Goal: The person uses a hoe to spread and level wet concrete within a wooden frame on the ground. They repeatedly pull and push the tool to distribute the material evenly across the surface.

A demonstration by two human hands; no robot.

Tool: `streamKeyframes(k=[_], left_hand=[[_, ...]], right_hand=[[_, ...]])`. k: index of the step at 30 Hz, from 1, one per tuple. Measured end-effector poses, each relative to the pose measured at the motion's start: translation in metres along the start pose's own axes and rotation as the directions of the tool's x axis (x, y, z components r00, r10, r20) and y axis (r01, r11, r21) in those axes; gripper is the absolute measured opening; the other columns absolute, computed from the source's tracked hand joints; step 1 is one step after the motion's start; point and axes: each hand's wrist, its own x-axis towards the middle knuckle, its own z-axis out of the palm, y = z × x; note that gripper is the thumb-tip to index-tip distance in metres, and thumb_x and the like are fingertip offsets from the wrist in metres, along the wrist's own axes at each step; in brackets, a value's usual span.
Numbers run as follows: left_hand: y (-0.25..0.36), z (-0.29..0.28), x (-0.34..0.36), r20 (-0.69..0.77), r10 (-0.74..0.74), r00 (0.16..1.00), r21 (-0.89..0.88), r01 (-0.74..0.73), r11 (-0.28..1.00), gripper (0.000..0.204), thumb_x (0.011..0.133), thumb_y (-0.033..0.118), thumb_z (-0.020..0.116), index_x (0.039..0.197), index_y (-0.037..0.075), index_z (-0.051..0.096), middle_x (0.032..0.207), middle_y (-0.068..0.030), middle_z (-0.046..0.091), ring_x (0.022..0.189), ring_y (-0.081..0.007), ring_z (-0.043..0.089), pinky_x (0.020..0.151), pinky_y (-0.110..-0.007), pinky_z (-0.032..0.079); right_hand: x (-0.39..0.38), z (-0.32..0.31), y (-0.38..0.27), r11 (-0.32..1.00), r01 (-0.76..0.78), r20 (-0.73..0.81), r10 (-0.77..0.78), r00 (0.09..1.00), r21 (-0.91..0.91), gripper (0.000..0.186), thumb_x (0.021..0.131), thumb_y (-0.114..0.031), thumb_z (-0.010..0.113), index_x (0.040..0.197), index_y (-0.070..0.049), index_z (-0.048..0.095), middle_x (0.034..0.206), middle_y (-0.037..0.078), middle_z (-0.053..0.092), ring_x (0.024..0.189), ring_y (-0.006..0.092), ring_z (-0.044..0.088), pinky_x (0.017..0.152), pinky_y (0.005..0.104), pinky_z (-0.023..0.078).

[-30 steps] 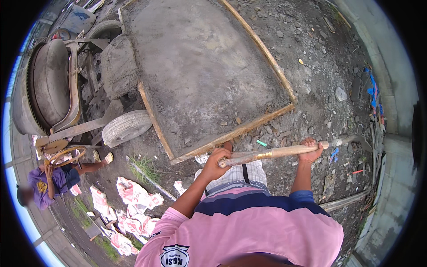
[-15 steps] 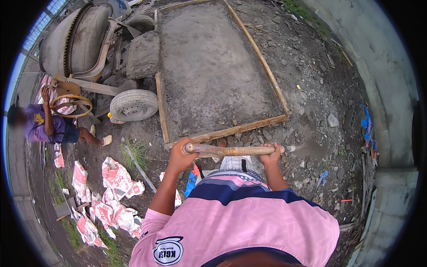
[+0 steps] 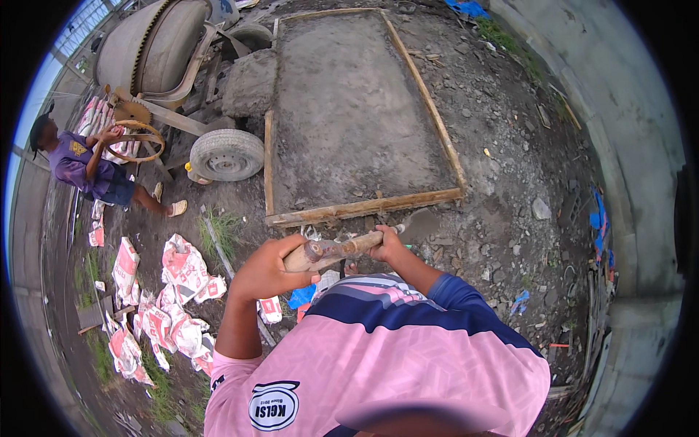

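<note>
Across the front of my body I hold a shovel [image 3: 354,246] with a worn wooden shaft. My left hand [image 3: 271,269] is closed round its grip end, which is nearest to my head. Farther along, my right hand [image 3: 388,245] wraps the shaft close to the metal socket. The grey shovel blade [image 3: 420,224] points away to the right, just off the near corner of a wooden frame [image 3: 364,207]. Inside that frame lies a smooth bed of wet grey concrete [image 3: 349,109]. No concrete heap shows on the blade.
At the upper left stands a concrete mixer [image 3: 156,51] on a wheel [image 3: 227,155]; a co-worker [image 3: 91,164] grips its ring-shaped handwheel [image 3: 140,140]. Torn paper sacks [image 3: 171,313] litter the left ground. Rubble [image 3: 502,211] and a concrete wall [image 3: 619,109] are on the right.
The shovel has swung: its grip end came nearer to me, and the blade moved left and farther forward. Both hands kept hold. The co-worker's hands shifted on the handwheel.
</note>
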Motion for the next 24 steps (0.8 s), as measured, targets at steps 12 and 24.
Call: streamKeyframes(k=[12, 24], left_hand=[[0.019, 0.153, 0.004, -0.325, -0.271, 0.906, -0.282, 0.18, 0.942, 0.039, 0.081, 0.024, 0.071, 0.105, -0.004, 0.057, 0.075, -0.0031, 0.059, 0.058, -0.0075, 0.052, 0.051, -0.024, 0.042], [-0.119, 0.236, -0.059, -0.712, -0.538, 0.452, -0.437, 0.314, 0.842, 0.02, 0.079, 0.016, 0.067, 0.086, 0.004, 0.053, 0.062, -0.0026, 0.053, 0.043, -0.011, 0.049, 0.038, -0.028, 0.038]], right_hand=[[-0.089, -0.26, -0.158, 0.5, 0.628, 0.311, -0.577, 0.755, -0.596, 0.023, 0.091, -0.03, 0.057, 0.098, -0.008, 0.055, 0.074, 0.005, 0.061, 0.06, 0.0147, 0.06, 0.055, 0.0297, 0.052], [-0.126, -0.623, -0.119, 0.875, 0.229, -0.342, -0.39, 0.855, -0.427, 0.023, 0.093, -0.029, 0.05, 0.096, -0.007, 0.054, 0.077, 0.005, 0.057, 0.064, 0.0195, 0.057, 0.057, 0.0354, 0.048]])
